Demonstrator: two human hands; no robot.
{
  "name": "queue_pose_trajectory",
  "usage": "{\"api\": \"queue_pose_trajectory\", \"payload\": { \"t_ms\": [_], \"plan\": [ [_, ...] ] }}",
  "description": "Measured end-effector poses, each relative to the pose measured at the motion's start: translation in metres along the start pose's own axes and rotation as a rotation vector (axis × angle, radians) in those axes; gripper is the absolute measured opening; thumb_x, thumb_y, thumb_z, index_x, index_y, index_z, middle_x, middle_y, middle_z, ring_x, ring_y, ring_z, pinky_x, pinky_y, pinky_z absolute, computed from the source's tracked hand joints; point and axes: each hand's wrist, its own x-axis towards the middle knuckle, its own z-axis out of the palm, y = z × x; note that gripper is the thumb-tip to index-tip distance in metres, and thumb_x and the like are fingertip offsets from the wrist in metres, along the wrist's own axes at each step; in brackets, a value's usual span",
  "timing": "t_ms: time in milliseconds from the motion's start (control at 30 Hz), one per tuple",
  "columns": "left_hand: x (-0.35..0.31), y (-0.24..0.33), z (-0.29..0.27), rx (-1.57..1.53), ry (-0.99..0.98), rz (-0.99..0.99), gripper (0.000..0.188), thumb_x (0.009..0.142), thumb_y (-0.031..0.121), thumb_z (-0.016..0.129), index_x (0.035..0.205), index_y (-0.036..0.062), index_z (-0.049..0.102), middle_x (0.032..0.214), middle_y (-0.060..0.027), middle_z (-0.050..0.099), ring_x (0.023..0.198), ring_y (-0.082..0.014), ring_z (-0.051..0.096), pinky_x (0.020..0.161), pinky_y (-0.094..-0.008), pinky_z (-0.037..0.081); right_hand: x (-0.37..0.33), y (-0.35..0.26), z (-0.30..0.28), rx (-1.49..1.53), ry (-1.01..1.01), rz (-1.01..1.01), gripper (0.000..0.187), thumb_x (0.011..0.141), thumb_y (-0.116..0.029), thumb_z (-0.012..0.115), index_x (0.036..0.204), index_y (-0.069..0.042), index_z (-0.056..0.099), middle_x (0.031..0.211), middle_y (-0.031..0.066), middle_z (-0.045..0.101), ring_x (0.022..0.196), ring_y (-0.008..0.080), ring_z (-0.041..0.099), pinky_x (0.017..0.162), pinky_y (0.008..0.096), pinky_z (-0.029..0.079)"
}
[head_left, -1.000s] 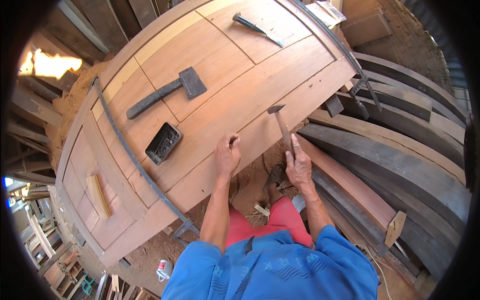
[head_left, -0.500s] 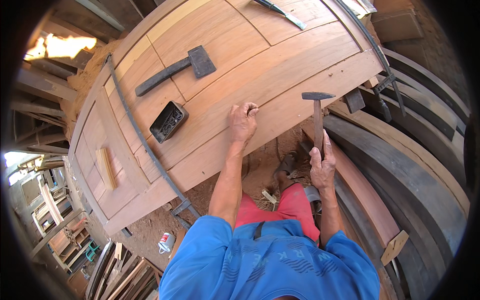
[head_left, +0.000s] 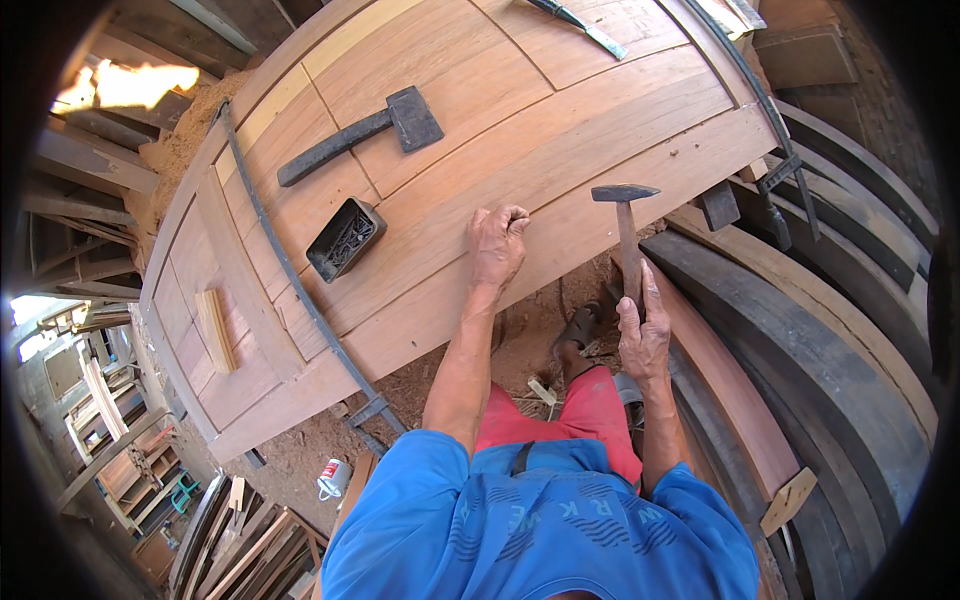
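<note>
My right hand (head_left: 646,340) is closed round the wooden handle of a hammer (head_left: 626,225). The hammer stands head up, beside the near edge of a large wooden door panel (head_left: 590,135). Over the panel's near part, my left hand (head_left: 497,243) is closed, thumb and fingers pressed together; whatever they pinch is too small or hidden to make out. Left of that hand sits a dark open tin (head_left: 346,240) with nails inside. Beyond the tin lies a black mallet (head_left: 362,136), its head toward the right. A chisel (head_left: 578,28) rests near the panel's far edge.
Long metal bar clamps cross the panel, one at the left (head_left: 275,240) and one at the right (head_left: 745,85). A small wood block (head_left: 215,332) lies at the panel's left. Curved boards (head_left: 800,320) are stacked at my right. A white-and-red can (head_left: 334,478) stands on the ground.
The hammer head has shifted slightly left and its handle tilts a little more. My left hand stays closed over the panel. The whole view has moved slightly.
</note>
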Motion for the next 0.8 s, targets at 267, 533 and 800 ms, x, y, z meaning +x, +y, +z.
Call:
{"api": "queue_pose_trajectory", "payload": {
  "t_ms": [267,533,800],
  "plan": [
    [-0.003,0.002,0.000,0.149,-0.007,0.087,0.009,0.090,0.017,0.075,0.096,0.0126,0.069,0.092,-0.0043,0.073,0.094,-0.0290,0.060,0.085,-0.0434,0.046,0.006,-0.020,0.000,-0.322,-0.138,-0.200,0.064,0.098,-0.004,0.061,0.159,-0.009,0.041,0.097,0.0196,0.067,0.082,0.0361,0.065,0.075,0.0423,0.052],
    [-0.005,0.001,-0.001,0.171,0.059,0.203,0.016,0.085,0.013,0.076,0.097,0.0102,0.065,0.091,-0.0061,0.068,0.092,-0.0316,0.059,0.080,-0.0452,0.045,0.020,-0.023,0.004,-0.523,-0.241,-0.310,0.066,0.097,-0.008,0.063,0.159,-0.018,0.044,0.089,0.0168,0.063,0.078,0.0379,0.066,0.069,0.0485,0.054],
    [-0.006,-0.005,0.002,0.131,0.125,0.249,0.017,0.082,0.009,0.075,0.095,0.0086,0.063,0.089,-0.0083,0.066,0.090,-0.0332,0.056,0.078,-0.0472,0.044,0.022,-0.024,0.005,-0.481,-0.175,-0.419,0.066,0.096,-0.010,0.064,0.158,-0.020,0.045,0.091,0.0155,0.065,0.076,0.0369,0.067,0.065,0.0486,0.055]
  ]
}}
